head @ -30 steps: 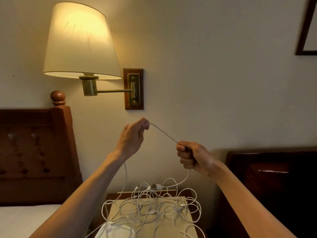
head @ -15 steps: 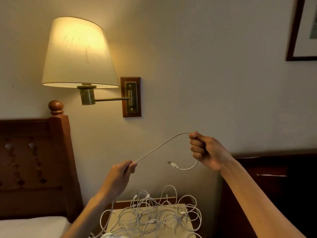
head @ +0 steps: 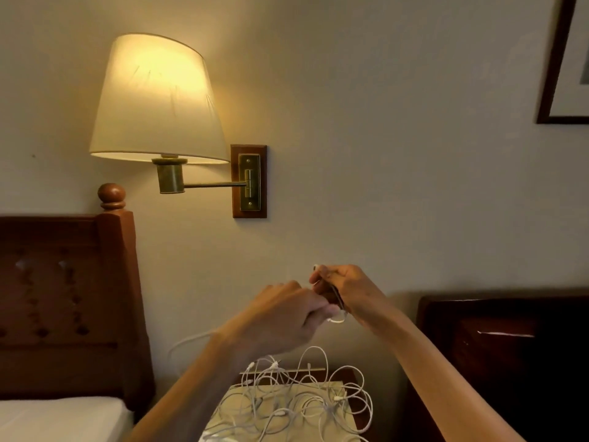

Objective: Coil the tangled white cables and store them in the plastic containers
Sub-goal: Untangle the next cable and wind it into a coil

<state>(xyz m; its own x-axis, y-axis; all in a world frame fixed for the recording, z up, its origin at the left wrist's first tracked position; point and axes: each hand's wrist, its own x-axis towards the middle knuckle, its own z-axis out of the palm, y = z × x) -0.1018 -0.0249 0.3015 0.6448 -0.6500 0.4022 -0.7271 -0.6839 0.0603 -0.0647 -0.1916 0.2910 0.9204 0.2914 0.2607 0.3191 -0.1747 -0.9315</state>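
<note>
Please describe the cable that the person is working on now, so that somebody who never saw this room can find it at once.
Below the lit wall lamp, both hands meet in the air above the nightstand. The cable in hand shows as a small white loop between the left hand and right hand. Unlike the tangled cables lying below, it is lifted and gripped.

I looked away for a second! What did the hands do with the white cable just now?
The left hand rose and the right hand dropped until they met, folding the stretched white cable into a small loop gripped between them. The tangled pile below stayed put.
</note>
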